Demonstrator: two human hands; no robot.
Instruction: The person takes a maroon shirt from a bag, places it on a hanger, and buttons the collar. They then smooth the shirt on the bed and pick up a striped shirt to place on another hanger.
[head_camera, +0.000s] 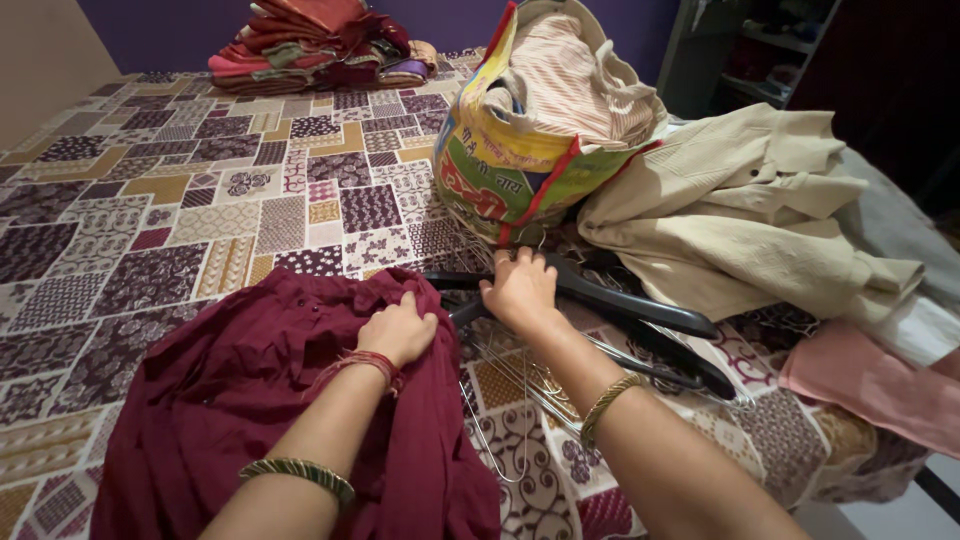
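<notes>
- The bed (150, 200) carries everything; its cover is a flat patchwork print of purple, cream and mustard squares.
- The maroon garment (230, 400) lies crumpled on the near part of the bed, a soft, matte cloth in deep folds. Judging by how it lies, it is not yet on a hanger, so that part of the work looks undone.
- The cream shirt (740, 210) sprawls to the right, a thicker, creased fabric, loose and unhung too.
- The carry bag (520, 150) stands behind the hangers, a glossy woven plastic in yellow, green and red, stuffed with striped cloth.
- A folded stack of clothes (310, 45) sits at the far edge, neat and flat; a pink cloth (870, 385) lies at the right edge.
- The hangers (600, 310) lie in a heap just right of the maroon garment: a few broad black plastic ones over thin, shiny wire ones.
- The right hand (520, 290) rests on a black hanger, fingers curled over it; whether its grip has truly closed I cannot tell.
- The left hand (398, 330) is bunched shut on the garment's top edge.
</notes>
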